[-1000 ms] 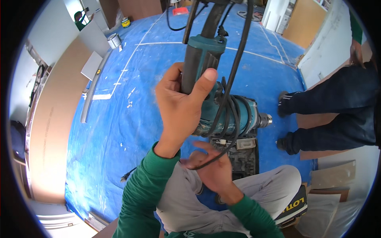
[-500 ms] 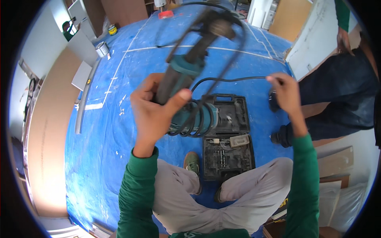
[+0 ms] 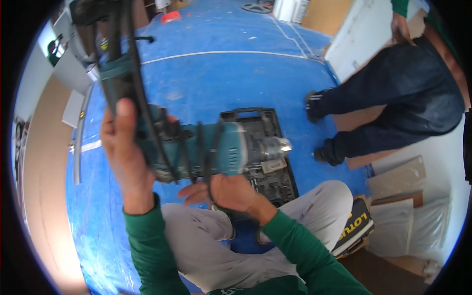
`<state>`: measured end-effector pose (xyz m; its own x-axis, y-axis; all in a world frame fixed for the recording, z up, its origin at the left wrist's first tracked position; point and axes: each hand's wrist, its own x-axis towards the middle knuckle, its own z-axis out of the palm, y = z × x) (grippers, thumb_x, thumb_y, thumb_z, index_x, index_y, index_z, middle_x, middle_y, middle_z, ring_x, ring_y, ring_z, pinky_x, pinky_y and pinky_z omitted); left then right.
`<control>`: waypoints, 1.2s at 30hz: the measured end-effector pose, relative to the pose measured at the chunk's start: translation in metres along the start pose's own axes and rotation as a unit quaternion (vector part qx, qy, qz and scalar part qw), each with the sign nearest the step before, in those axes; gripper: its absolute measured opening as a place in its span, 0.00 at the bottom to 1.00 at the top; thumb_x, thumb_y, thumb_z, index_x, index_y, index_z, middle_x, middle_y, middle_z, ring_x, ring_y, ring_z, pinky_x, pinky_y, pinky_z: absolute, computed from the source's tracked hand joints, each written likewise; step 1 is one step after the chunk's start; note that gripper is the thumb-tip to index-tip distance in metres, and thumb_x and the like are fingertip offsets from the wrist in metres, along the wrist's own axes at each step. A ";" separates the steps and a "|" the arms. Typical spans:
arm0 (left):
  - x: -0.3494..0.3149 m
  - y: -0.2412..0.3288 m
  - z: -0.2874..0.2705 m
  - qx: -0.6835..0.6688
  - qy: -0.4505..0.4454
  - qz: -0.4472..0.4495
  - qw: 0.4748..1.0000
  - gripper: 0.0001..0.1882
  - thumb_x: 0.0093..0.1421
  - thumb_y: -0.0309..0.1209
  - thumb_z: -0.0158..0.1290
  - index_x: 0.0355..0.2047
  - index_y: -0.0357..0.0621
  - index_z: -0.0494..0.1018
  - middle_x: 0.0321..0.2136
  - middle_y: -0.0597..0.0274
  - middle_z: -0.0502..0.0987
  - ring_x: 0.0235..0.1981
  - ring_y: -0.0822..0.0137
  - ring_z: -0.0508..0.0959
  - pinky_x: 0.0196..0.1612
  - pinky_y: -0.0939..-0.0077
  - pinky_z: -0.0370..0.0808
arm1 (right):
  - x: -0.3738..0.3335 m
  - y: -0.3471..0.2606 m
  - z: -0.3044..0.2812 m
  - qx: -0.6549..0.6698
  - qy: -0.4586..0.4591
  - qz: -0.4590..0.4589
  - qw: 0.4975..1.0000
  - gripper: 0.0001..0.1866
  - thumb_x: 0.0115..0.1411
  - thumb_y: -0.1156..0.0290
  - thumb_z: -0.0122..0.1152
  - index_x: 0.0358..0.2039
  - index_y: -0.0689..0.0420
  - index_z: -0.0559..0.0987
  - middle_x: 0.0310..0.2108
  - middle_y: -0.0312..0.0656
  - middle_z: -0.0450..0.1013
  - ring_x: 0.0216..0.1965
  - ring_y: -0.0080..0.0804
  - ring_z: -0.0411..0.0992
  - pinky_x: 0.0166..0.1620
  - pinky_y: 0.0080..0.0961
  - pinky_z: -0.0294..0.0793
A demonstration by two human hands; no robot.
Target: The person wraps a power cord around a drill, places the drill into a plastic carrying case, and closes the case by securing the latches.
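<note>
A teal and black corded power drill (image 3: 227, 150) hangs in front of me, its silver chuck (image 3: 276, 147) pointing right. My left hand (image 3: 129, 152) is closed around the drill's grip, thumb on the near side. Loops of black cord (image 3: 200, 147) run around the drill's body and up along the grip. Under the body is my right hand (image 3: 231, 192), palm up, fingers stretched to the left, with a cord loop passing across it. Below the drill, an open black tool case (image 3: 275, 120) lies on the floor, partly hidden, with bits and a small light-coloured box (image 3: 273, 166) inside.
A blue sheet (image 3: 206, 86) covers the floor. At right stands a person in dark trousers (image 3: 383, 103). A yellow and black box (image 3: 355, 228) sits by my right knee, near leaning boards (image 3: 399, 179). A long metal bar (image 3: 81, 137) lies at left.
The drill has come left and closer, with its chuck now in view. My right hand has moved from the outstretched cord at right to beneath the drill. The view has shifted right.
</note>
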<state>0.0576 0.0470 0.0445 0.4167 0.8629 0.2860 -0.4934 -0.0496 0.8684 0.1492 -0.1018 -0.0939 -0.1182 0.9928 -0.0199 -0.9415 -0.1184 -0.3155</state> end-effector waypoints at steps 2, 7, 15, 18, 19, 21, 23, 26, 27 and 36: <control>0.003 0.004 -0.003 0.020 -0.019 0.050 0.998 0.20 0.69 0.44 0.56 0.43 0.37 0.73 0.26 0.53 0.81 0.25 0.61 0.84 0.31 0.69 0.83 | -0.006 0.000 0.003 -0.017 -0.032 -0.043 0.998 0.34 0.74 0.47 0.34 0.62 0.64 0.70 0.47 0.60 0.77 0.46 0.47 0.76 0.49 0.38 0.74; 0.008 0.006 -0.012 0.094 0.074 0.076 0.990 0.16 0.68 0.40 0.59 0.43 0.38 0.75 0.26 0.57 0.81 0.24 0.67 0.83 0.29 0.74 0.80 | -0.053 -0.021 0.020 -0.182 0.083 -0.011 0.980 0.33 0.74 0.45 0.38 0.59 0.63 0.74 0.41 0.53 0.79 0.38 0.33 0.76 0.41 0.27 0.74; 0.002 -0.001 -0.020 0.295 -0.014 0.146 0.944 0.18 0.54 0.31 0.72 0.40 0.33 0.79 0.28 0.66 0.81 0.30 0.79 0.76 0.35 0.83 0.72 | -0.049 -0.099 0.129 -0.751 0.269 -0.360 0.483 0.12 0.65 0.68 0.65 0.36 0.66 0.84 0.23 0.41 0.75 0.24 0.20 0.68 0.30 0.24 0.70; 0.011 0.000 -0.045 0.197 -0.022 0.083 0.977 0.16 0.59 0.34 0.69 0.39 0.34 0.78 0.27 0.63 0.81 0.28 0.76 0.79 0.33 0.81 0.75 | -0.006 -0.170 0.076 -0.753 0.320 -0.382 0.431 0.11 0.65 0.69 0.65 0.36 0.67 0.84 0.24 0.44 0.77 0.26 0.21 0.69 0.31 0.23 0.70; 0.013 0.002 -0.049 0.159 -0.024 0.056 0.985 0.16 0.60 0.35 0.68 0.38 0.35 0.78 0.27 0.62 0.81 0.27 0.74 0.80 0.32 0.80 0.76 | 0.003 -0.190 0.035 -0.748 0.295 -0.386 0.452 0.11 0.65 0.70 0.64 0.37 0.67 0.84 0.26 0.45 0.78 0.27 0.23 0.72 0.33 0.23 0.72; 0.014 0.007 -0.035 0.057 -0.018 0.035 0.998 0.16 0.63 0.38 0.65 0.39 0.35 0.77 0.25 0.61 0.80 0.26 0.69 0.82 0.30 0.76 0.79 | 0.012 -0.197 -0.048 -0.731 0.265 -0.326 0.537 0.10 0.65 0.71 0.63 0.41 0.65 0.83 0.29 0.47 0.80 0.31 0.26 0.76 0.38 0.24 0.75; 0.015 0.011 -0.030 -0.018 0.007 0.023 1.000 0.18 0.67 0.41 0.61 0.40 0.36 0.76 0.23 0.58 0.79 0.23 0.63 0.84 0.27 0.69 0.82 | 0.009 -0.168 -0.072 -0.714 0.236 -0.192 0.631 0.14 0.65 0.67 0.61 0.46 0.64 0.81 0.35 0.48 0.80 0.38 0.30 0.77 0.45 0.29 0.75; 0.008 0.024 -0.032 -0.028 0.055 0.039 0.997 0.16 0.66 0.40 0.61 0.40 0.36 0.76 0.24 0.59 0.80 0.23 0.65 0.83 0.27 0.72 0.81 | 0.023 -0.062 -0.052 -0.689 0.146 0.035 0.709 0.25 0.66 0.54 0.55 0.54 0.61 0.78 0.48 0.51 0.77 0.53 0.38 0.74 0.57 0.40 0.70; 0.009 0.020 -0.029 -0.020 0.057 0.049 0.997 0.16 0.66 0.39 0.62 0.40 0.37 0.77 0.24 0.60 0.80 0.23 0.66 0.83 0.28 0.73 0.81 | 0.022 -0.031 -0.050 -0.616 0.133 0.003 0.776 0.28 0.68 0.51 0.53 0.58 0.60 0.76 0.47 0.51 0.78 0.50 0.40 0.75 0.56 0.41 0.71; 0.007 -0.011 -0.020 0.216 0.058 0.121 0.967 0.16 0.57 0.30 0.70 0.41 0.35 0.79 0.26 0.68 0.81 0.25 0.82 0.73 0.30 0.89 0.67 | -0.060 0.000 0.090 -0.201 0.202 -0.186 0.940 0.31 0.71 0.46 0.53 0.58 0.62 0.74 0.23 0.33 0.69 0.24 0.21 0.65 0.34 0.26 0.65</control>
<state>0.0506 0.0634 0.0283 0.2287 0.8490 0.4763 -0.1911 -0.4405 0.8772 0.1281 -0.1625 -0.0076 0.4011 0.9000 -0.1705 -0.6887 0.1736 -0.7040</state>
